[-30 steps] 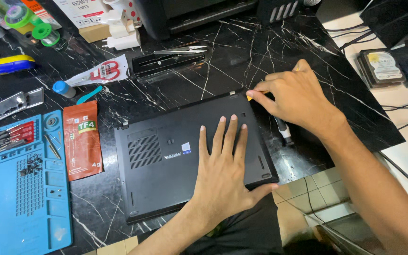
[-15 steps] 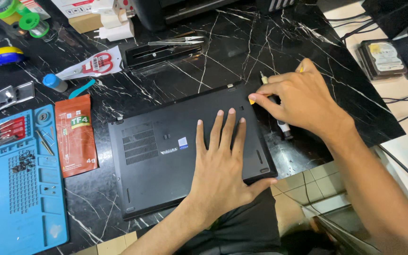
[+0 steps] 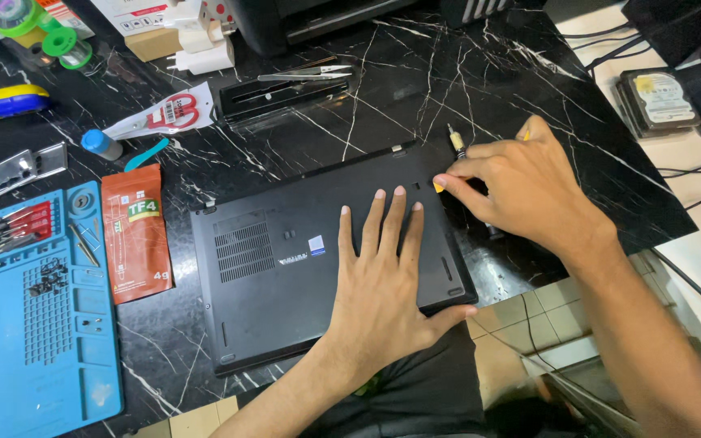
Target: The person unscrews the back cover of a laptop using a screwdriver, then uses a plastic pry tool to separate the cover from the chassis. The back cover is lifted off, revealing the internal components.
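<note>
The left hand point(image 3: 383, 284) lies flat, palm down, on the underside of a black laptop point(image 3: 285, 268), fingers spread and pointing toward 12 o'clock, thumb out toward 3 o'clock near the laptop's right edge. It grips nothing; it only presses on the case. The forearm comes up from 6 o'clock.

The right hand point(image 3: 521, 191) reaches in from 4 o'clock and hovers over the laptop's upper right corner. Its thumb and forefinger are pressed together on a small yellow piece point(image 3: 438, 187) at that corner; what the piece is cannot be told. A screwdriver point(image 3: 456, 142) pokes out from under this hand, tip toward 12 o'clock; whether the hand holds it is unclear.

The laptop lies upside down, vents showing, in the middle of a black marble table point(image 3: 464, 81), slightly turned.

At 9 o'clock of the laptop lies an orange sachet point(image 3: 134, 231), and beyond it a blue work mat point(image 3: 34, 324) with small tools and screws. At 11 o'clock lie a white tube point(image 3: 160, 120) and, toward 12 o'clock, a black tray point(image 3: 281, 99) with tweezers point(image 3: 306, 75) just behind. At 2 o'clock, off the marble, sits a hard drive point(image 3: 659, 99) among cables.
</note>
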